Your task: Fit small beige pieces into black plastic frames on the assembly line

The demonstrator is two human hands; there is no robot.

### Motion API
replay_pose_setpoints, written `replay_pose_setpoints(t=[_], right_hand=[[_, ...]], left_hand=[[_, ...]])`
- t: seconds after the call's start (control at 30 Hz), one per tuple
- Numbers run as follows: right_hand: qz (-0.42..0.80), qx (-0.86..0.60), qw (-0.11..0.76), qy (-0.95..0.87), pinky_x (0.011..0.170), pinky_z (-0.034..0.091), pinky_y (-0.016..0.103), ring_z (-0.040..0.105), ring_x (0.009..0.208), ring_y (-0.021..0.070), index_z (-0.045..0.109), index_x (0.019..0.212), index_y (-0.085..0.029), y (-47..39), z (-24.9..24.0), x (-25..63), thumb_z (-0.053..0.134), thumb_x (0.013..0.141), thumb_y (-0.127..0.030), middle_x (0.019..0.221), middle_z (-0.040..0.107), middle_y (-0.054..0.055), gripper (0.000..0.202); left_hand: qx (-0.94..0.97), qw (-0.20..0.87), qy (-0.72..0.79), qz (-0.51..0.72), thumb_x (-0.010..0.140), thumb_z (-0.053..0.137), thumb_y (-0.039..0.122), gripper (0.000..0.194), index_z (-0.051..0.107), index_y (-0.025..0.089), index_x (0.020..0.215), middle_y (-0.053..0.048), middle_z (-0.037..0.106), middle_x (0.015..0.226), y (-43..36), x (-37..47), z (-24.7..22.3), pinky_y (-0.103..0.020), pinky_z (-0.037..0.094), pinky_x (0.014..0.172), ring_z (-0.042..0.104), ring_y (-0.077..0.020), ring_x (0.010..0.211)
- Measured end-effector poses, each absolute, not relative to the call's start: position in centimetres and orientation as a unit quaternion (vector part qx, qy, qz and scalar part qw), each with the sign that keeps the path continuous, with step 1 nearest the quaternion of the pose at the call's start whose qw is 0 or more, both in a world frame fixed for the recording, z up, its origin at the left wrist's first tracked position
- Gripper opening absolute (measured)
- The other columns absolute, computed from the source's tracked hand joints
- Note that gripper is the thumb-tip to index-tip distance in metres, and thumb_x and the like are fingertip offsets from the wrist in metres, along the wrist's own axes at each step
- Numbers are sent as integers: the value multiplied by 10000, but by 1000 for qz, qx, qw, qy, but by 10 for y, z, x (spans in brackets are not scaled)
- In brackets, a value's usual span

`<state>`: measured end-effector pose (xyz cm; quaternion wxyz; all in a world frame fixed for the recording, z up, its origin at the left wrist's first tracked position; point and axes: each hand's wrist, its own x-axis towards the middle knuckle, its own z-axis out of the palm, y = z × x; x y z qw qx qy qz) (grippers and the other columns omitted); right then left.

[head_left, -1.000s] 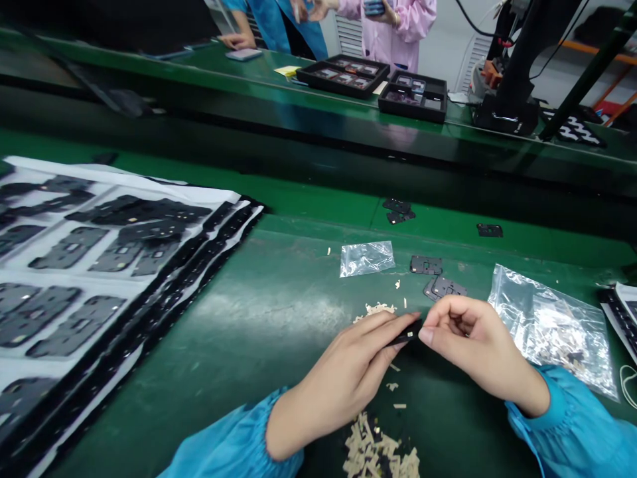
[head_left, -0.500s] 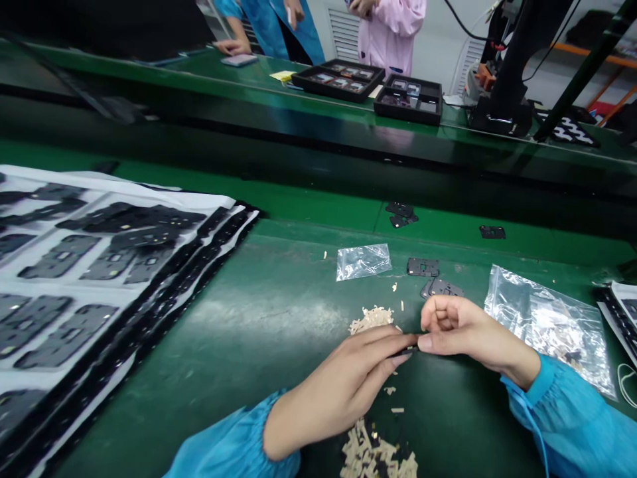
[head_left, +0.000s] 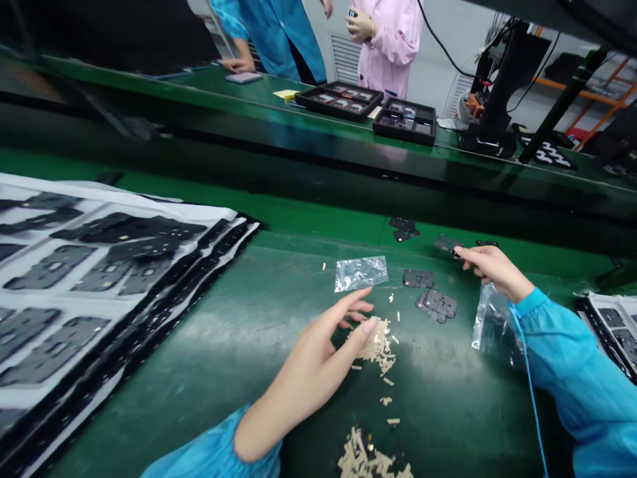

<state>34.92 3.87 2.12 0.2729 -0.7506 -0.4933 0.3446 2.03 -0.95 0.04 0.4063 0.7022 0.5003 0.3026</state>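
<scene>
My right hand (head_left: pixel 490 265) pinches a thin dark plate (head_left: pixel 445 243) by its edge, above the far part of the green table (head_left: pixel 223 345). Beside it lies another dark plate (head_left: pixel 488 243), partly behind my fingers. My left hand (head_left: pixel 323 358) is spread and holds nothing; its fingertips hover by a pile of small beige pieces (head_left: pixel 379 345). Between the hands lie a single dark plate (head_left: pixel 418 278) and a small stack of dark plates (head_left: pixel 440 304).
Trays of dark plates (head_left: pixel 60 265) are stacked at left. A small clear bag (head_left: pixel 361 273), a larger bag (head_left: pixel 492 325) and a second beige heap (head_left: pixel 365 458) lie on the table. Two people (head_left: pixel 283 40) stand behind the far shelf with black boxes (head_left: pixel 341 99).
My right hand has moved up and away, carrying a dark plate. My left hand has come off the plate, shifted left and opened. The camera view has shifted slightly.
</scene>
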Motion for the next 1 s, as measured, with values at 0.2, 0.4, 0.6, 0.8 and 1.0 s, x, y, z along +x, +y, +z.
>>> replay_pose_setpoints(t=[0.2, 0.4, 0.6, 0.8, 1.0], right_hand=[[265, -777, 233, -520, 605, 394, 271, 611, 652, 179, 718, 752, -165, 93, 3, 353, 764, 858, -420, 659, 687, 37, 279], [262, -798, 194, -507, 756, 538, 333, 666, 822, 198, 689, 935, -137, 157, -12, 290, 752, 921, -412, 912, 708, 57, 283], [356, -797, 180, -453, 582, 545, 252, 622, 662, 127, 649, 1041, -125, 145, 5, 312, 656, 1010, -355, 899, 654, 24, 232], [455, -768, 167, -418, 364, 170, 202, 255, 400, 43, 506, 712, -176, 96, 19, 359, 689, 959, -382, 560, 418, -69, 370], [499, -732, 139, -443, 380, 145, 228, 206, 390, 62, 488, 634, -206, 64, 24, 355, 711, 884, -430, 471, 336, -90, 403]], left_hand=[[687, 338, 532, 363, 955, 606, 466, 360, 715, 223, 1198, -62, 764, 970, -4, 8, -5, -339, 582, 801, 697, -227, 861], [709, 312, 513, 369, 964, 598, 429, 314, 737, 221, 1153, -75, 770, 1014, -2, 9, -15, -341, 587, 800, 712, -231, 886], [715, 311, 509, 364, 971, 580, 392, 265, 747, 217, 1078, -74, 757, 994, -3, 6, -13, -350, 568, 806, 706, -236, 905], [707, 338, 499, 371, 974, 574, 349, 240, 746, 212, 1069, -59, 733, 962, -5, 11, -5, -338, 528, 796, 682, -225, 894], [706, 358, 499, 352, 969, 588, 381, 264, 751, 211, 1087, -59, 735, 992, -8, 14, -11, -355, 521, 787, 685, -236, 910]])
